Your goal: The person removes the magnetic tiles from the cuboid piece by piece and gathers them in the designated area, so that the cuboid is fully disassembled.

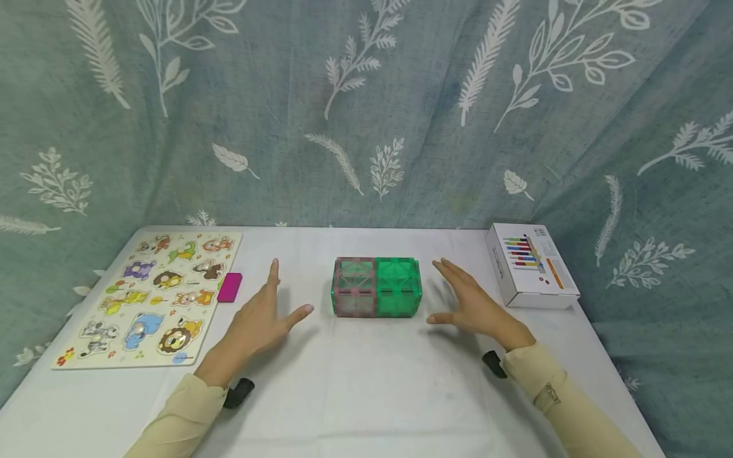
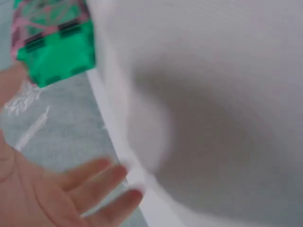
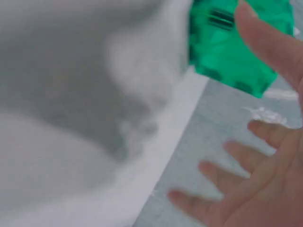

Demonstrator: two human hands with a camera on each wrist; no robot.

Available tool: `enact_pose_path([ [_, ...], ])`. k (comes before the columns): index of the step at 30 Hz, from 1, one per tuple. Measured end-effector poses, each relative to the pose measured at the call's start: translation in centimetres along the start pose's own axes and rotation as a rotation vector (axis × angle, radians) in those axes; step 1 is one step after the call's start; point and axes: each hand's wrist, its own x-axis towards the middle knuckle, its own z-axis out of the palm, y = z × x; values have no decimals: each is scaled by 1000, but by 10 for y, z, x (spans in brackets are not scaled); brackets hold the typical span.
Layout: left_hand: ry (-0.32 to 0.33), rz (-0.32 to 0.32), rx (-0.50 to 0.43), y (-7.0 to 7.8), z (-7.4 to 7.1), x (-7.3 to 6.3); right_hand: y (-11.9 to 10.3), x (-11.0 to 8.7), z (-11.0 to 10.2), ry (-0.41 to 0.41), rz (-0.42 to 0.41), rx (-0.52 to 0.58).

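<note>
At the middle of the white table sits a box-shaped block built of see-through magnetic tiles (image 1: 398, 287), pinkish on its left half and green on its right. My left hand (image 1: 260, 321) hovers to its left, thumb and fingers spread, touching nothing. On the other side my right hand (image 1: 472, 302) is likewise spread, a small gap away from the green end. In the left wrist view a green end of the tile block (image 2: 61, 54) shows beyond the thumb. The right wrist view has the green tile end (image 3: 232, 52) partly behind my thumb.
An animal puzzle board (image 1: 151, 299) lies at the left, with a magenta block (image 1: 230, 287) by its right edge. A white box (image 1: 532, 266) with printed coloured pictures stands at the right back. A leaf-patterned blue-green curtain (image 1: 366, 127) hangs behind the table (image 1: 366, 388).
</note>
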Motion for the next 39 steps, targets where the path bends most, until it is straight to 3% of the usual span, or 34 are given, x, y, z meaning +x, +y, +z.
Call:
enact_pose_path([
  [4,-109,24,-133,5,-1,8,-9,9,-5,-47,-32,127],
  [9,-206,41,-270,12,2,18,-18,22,-10,-78,-25,160],
  [19,-299,134,-338,25,9,39,-21,39,-12,-160,-46,193],
  [23,-307,160,-370,31,12,46,-21,43,-12,-163,-59,200],
  [31,-303,170,-540,36,25,58,-22,48,-11,-153,-62,227],
  [39,-299,165,-590,35,28,59,-22,48,-10,-148,-58,262],
])
